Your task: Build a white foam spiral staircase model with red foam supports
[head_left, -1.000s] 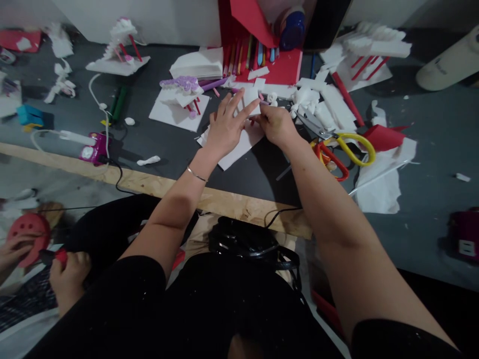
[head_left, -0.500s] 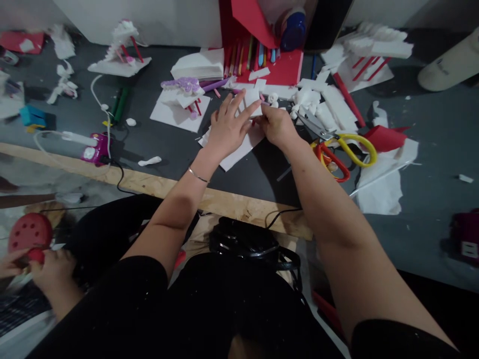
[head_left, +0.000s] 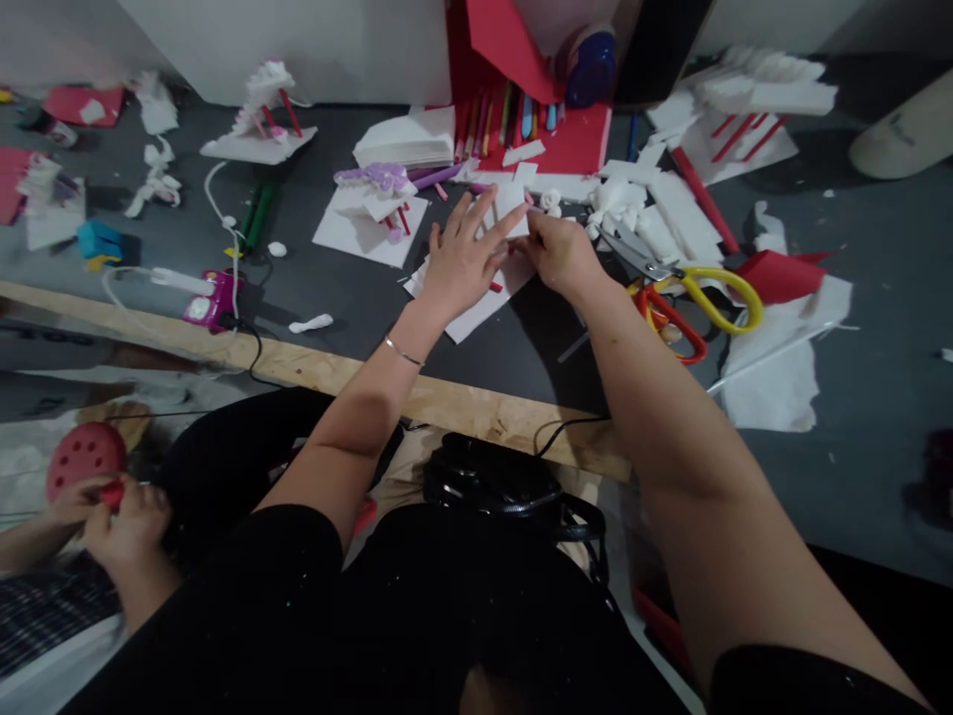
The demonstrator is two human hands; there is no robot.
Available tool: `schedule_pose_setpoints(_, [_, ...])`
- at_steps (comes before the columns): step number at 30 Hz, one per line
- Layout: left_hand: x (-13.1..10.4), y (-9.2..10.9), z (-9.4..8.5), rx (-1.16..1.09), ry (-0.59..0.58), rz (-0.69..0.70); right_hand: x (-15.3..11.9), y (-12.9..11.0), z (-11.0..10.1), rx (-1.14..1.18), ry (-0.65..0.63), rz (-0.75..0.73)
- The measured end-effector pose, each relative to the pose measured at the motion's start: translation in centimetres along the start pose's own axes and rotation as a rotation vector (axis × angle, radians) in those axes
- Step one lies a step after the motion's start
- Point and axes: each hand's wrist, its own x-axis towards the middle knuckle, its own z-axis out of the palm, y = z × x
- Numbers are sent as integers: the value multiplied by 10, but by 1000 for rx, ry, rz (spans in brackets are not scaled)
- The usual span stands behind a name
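Observation:
My left hand (head_left: 463,260) lies with its fingers spread over a small white foam piece (head_left: 509,211), which is raised above a white foam base (head_left: 469,316). At the right edge of that piece, my right hand (head_left: 562,255) has its fingers pinched together; what is between the fingertips is hidden. A short red stick (head_left: 495,287) shows on the base below my left palm. Left of my hands stands a small foam model with a purple top (head_left: 376,181) and red sticks for legs. Scissors with yellow handles (head_left: 719,288) lie beside my right forearm.
White foam scraps (head_left: 614,199) and a red marker (head_left: 704,199) lie to the right. Orange-handled scissors (head_left: 674,323) and crumpled white paper (head_left: 774,367) are nearer. Further left are a glue gun's purple body (head_left: 215,301) with its cord and a person's hands (head_left: 130,526) holding something red.
The view has swung slightly left, so the table things sit further right. Both my hands stay at the foam piece. A red stick now shows under my left palm.

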Motion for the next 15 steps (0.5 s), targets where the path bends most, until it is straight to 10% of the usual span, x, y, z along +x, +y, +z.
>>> schedule_pose_setpoints(15, [4, -22, 3, -96, 0, 52, -21, -2, -31, 145, -62, 176])
